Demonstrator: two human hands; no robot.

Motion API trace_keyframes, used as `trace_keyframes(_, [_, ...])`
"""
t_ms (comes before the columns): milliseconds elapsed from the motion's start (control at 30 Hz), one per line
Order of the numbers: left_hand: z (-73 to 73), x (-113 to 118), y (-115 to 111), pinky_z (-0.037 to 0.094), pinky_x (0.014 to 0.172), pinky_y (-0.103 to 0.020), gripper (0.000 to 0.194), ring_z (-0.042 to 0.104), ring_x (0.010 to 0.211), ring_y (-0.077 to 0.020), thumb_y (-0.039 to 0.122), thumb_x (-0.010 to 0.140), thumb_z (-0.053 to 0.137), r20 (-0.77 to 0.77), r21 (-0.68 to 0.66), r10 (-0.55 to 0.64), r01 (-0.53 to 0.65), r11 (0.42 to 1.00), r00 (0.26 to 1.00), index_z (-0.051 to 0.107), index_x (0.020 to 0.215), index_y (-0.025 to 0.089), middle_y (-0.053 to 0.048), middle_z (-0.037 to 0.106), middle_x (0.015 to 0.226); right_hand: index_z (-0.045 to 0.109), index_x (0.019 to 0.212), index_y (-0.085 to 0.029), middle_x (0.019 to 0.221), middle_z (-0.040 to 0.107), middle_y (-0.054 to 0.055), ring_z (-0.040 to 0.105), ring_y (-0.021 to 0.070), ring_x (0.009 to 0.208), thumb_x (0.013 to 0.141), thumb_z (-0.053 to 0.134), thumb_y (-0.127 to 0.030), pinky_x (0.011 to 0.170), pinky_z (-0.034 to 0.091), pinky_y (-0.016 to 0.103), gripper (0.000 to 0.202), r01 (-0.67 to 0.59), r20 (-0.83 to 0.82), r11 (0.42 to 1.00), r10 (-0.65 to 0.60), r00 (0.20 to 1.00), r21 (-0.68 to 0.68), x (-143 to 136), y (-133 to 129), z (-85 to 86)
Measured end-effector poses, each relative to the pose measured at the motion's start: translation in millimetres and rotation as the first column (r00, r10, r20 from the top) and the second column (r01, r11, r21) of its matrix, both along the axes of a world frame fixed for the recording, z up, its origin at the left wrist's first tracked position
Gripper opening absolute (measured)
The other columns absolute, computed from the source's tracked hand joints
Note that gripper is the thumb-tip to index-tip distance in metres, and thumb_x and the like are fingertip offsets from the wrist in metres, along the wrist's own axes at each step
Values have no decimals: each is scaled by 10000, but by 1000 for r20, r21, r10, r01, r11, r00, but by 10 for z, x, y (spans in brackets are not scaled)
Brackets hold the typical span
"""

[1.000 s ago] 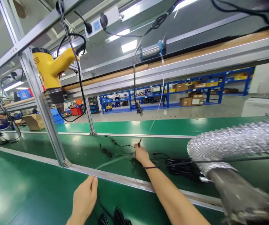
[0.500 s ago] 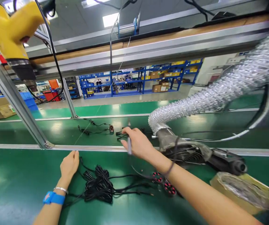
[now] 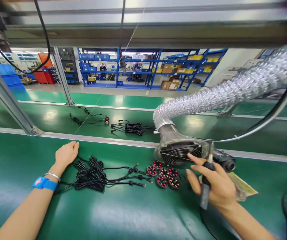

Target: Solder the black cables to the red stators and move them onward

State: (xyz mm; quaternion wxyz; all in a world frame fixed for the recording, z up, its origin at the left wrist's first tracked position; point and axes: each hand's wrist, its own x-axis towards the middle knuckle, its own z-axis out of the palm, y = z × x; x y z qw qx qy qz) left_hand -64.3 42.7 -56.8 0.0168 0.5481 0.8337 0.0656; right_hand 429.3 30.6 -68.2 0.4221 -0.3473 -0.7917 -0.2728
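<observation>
My right hand (image 3: 220, 186) has the black grip of a soldering iron (image 3: 208, 166) across its fingers, with the metal tip pointing up. It is just in front of the fume extractor fan (image 3: 181, 153). At the left, my left hand (image 3: 67, 154) is closed near the aluminium rail, and a thin solder wire (image 3: 88, 115) runs down to its fingers. Between the hands lie a bundle of black cables (image 3: 90, 175) and several small round motors (image 3: 164, 173) with red or copper-coloured windings. The cable ends point towards the motors.
A silver flexible duct (image 3: 223, 91) rises to the right from the fan. Behind the rail (image 3: 103, 140) lie another cable bundle (image 3: 133, 128) and a single motor (image 3: 106, 120). A slanted metal post (image 3: 5, 93) stands at left. A yellowish packet (image 3: 243, 186) lies beyond my right hand.
My right hand has swung from above the rail to the right side with the soldering iron, uncovering the motors. The view has tilted down; my left hand stays closed near the rail.
</observation>
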Motion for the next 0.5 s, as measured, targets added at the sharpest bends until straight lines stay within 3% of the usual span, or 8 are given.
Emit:
trace_keyframes(233, [7, 42, -31, 456, 733, -335, 426, 672, 925, -302, 437, 967, 251, -34, -13, -16, 16, 1000, 999, 610, 893, 219, -119, 728, 978, 589, 924, -255, 924, 764, 110, 701, 230, 772, 777, 683, -93, 683, 579, 339, 238, -44, -4, 998, 44, 999, 50, -39, -42, 60])
trace_keyframes(367, [5, 42, -35, 454, 734, -304, 397, 677, 924, -268, 413, 968, 273, -19, 16, -24, 24, 1000, 1000, 616, 885, 230, -92, 736, 968, 593, 918, -257, 915, 759, 114, 691, 214, 767, 793, 671, -86, 695, 570, 328, 225, -26, -51, 997, 30, 998, 78, -54, -68, 193])
trace_keyframes(500, [143, 34, -114, 470, 703, -285, 415, 686, 862, -245, 377, 966, 258, -4, 68, -44, 45, 997, 999, 626, 868, 211, -91, 743, 917, 593, 961, -258, 1003, 728, 142, 699, 223, 821, 833, 643, -162, 702, 572, 361, 167, -59, -200, 998, 54, 978, -20, 122, -139, 287])
